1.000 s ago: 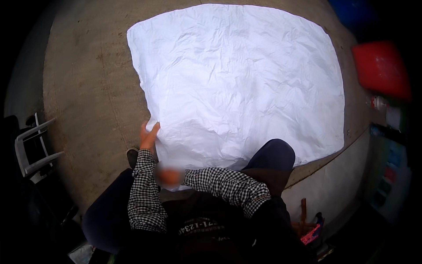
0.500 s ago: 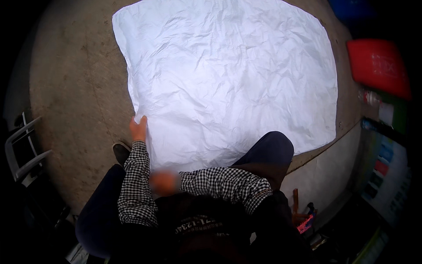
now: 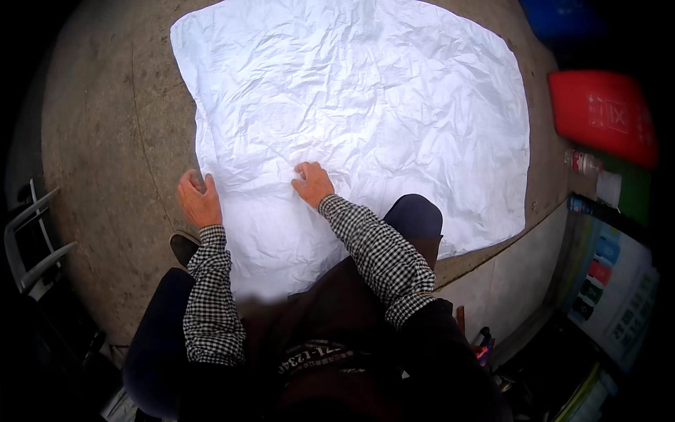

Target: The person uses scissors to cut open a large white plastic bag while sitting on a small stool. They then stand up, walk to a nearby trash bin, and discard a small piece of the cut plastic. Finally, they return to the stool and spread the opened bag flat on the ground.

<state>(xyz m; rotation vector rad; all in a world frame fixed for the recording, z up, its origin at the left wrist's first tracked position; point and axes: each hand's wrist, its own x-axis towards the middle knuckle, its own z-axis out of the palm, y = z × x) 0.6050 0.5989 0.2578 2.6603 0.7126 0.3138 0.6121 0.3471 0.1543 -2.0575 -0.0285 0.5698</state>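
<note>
A large white crinkled sheet (image 3: 365,105) lies spread over the brown floor in front of me, its near edge reaching my lap. At the sheet's left edge is my left hand (image 3: 201,202), thumb apart from the bent fingers, with nothing seen between them. My right hand (image 3: 314,186) is over the near middle of the sheet, fingers loosely curved and the thumb apart. It holds nothing that I can see; whether its fingertips touch the sheet I cannot tell. My right knee (image 3: 415,216) covers part of the sheet's near side.
To the right stand a red bin (image 3: 601,116), a blue container (image 3: 562,17) and a clear plastic bottle (image 3: 583,162). A printed board (image 3: 612,281) leans at the lower right. On the left is a white metal frame (image 3: 35,232). My left shoe (image 3: 184,247) rests beside the sheet.
My left hand has let go of the sheet's left edge and opened. My right hand has moved from near my lap forward and right, over the sheet.
</note>
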